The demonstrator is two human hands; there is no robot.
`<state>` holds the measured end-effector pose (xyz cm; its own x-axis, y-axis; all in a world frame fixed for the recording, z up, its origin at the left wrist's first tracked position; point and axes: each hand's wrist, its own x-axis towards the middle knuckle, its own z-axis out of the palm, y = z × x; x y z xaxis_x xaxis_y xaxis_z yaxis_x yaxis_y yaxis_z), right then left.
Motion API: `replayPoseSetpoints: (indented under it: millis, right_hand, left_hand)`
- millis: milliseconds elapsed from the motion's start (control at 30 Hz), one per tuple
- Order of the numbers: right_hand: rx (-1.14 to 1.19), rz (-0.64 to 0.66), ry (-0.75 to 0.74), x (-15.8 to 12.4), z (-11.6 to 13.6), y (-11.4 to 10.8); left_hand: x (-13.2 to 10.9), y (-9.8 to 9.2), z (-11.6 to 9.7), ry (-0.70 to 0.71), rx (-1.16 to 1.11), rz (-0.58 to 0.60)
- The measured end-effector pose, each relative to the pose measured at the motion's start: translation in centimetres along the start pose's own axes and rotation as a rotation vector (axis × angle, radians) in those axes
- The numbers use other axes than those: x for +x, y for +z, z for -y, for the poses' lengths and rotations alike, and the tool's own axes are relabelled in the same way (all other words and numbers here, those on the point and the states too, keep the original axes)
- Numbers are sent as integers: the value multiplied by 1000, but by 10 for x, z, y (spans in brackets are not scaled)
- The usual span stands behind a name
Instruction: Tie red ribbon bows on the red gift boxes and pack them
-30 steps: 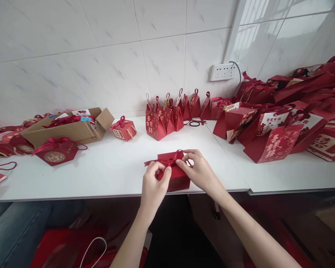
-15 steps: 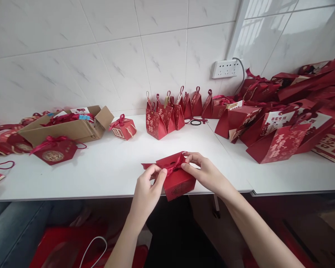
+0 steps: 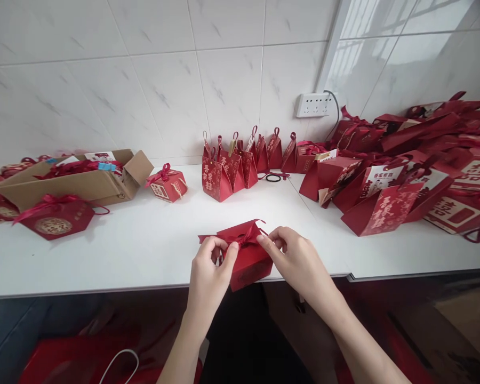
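A small red gift box (image 3: 248,261) with a dark red ribbon (image 3: 244,239) on top rests tilted at the front edge of the white table (image 3: 144,250). My left hand (image 3: 210,269) pinches the ribbon's left part between thumb and forefinger. My right hand (image 3: 298,258) pinches the ribbon's right loop, fingers curled. Both hands sit on either side of the box top.
A row of small red gift bags (image 3: 240,165) stands at the back. A red box with bow (image 3: 167,184), an open cardboard carton (image 3: 76,181) and a hexagonal red box (image 3: 54,220) lie left. A heap of red bags (image 3: 404,170) fills the right. A wall socket (image 3: 312,104) hangs behind.
The box has tilted and slid toward the table's front edge. Both hands stayed on the ribbon and moved slightly nearer to me.
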<state>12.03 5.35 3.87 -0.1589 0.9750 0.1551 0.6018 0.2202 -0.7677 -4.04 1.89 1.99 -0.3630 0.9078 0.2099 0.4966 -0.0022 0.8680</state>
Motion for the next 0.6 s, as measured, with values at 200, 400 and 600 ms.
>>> replayPoseSetpoints:
  millis: [200, 400, 600]
  right_hand:
    - [42, 23, 81, 4, 9, 12]
    - [171, -9, 75, 4, 9, 21]
    - [363, 28, 111, 6, 4, 23]
  left_hand:
    - [-1, 7, 4, -27, -95, -25]
    - [-4, 8, 2, -78, -166, -31]
    - [-5, 11, 2, -91, -226, -39]
